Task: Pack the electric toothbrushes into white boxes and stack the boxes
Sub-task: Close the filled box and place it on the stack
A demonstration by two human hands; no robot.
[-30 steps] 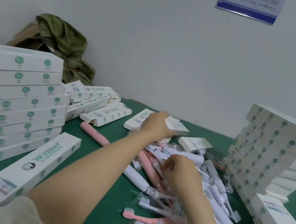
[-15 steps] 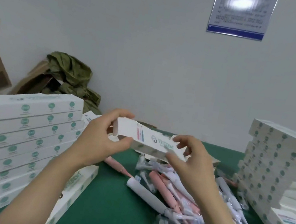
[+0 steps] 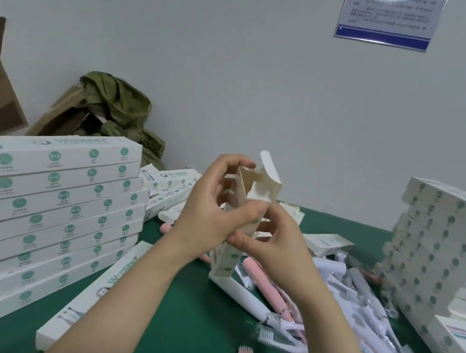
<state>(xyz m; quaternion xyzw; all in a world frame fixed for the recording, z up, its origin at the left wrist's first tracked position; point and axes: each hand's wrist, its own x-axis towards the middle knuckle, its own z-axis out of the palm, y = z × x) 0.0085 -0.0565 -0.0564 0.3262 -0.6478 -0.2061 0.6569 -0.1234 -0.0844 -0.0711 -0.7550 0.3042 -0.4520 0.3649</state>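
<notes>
Our left hand (image 3: 205,214) and right hand (image 3: 278,249) pinched one white box (image 3: 260,186) upright over the green table (image 3: 185,305), top flap open. Toothbrushes (image 3: 311,309) piled below, left stack (image 3: 49,200), right stack (image 3: 438,252), white wall (image 3: 241,71) behind.

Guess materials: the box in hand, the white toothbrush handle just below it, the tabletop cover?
Box: thin paperboard, printed white outside and raw beige inside; its flaps bend and hold creases. White toothbrush handle: probably moulded plastic, smooth with a soft sheen. Tabletop cover: matte green, no glare; felt or a rubber mat, can't tell which.
</notes>
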